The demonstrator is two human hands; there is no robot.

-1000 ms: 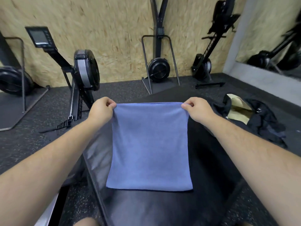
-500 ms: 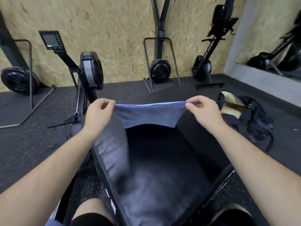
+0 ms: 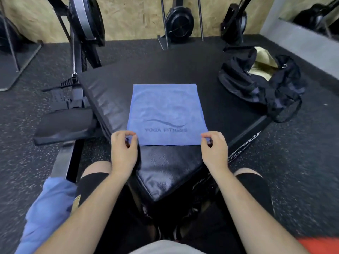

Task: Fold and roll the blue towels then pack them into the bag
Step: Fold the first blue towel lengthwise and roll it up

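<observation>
- The blue towel (image 3: 166,110) lies spread flat on the black padded table (image 3: 165,66), reaching away from the fingers toward the far side. Its printed "YOGA FITNESS" mark sits just beyond them.
- The left hand (image 3: 123,153) is at the towel's near left corner. Its fingers (image 3: 133,137) are curled and pinch that corner between thumb and forefinger.
- The right hand (image 3: 214,153) is at the near right corner. Its fingers (image 3: 206,135) pinch the cloth in the same way.
- The towel's near hem runs straight between the two sets of fingers, and bare table shows on the near side of them.
- The bag (image 3: 238,77), black with a pale lining showing at its mouth, sits well beyond and to the right of the right fingers, on the far right corner of the table and apart from the towel.
- A bundle of blue cloth (image 3: 47,208) lies behind and to the left of the left fingers, beside the person's left thigh.
- A rowing machine (image 3: 86,21) stands on the dark floor (image 3: 302,143) far beyond the left fingers.
</observation>
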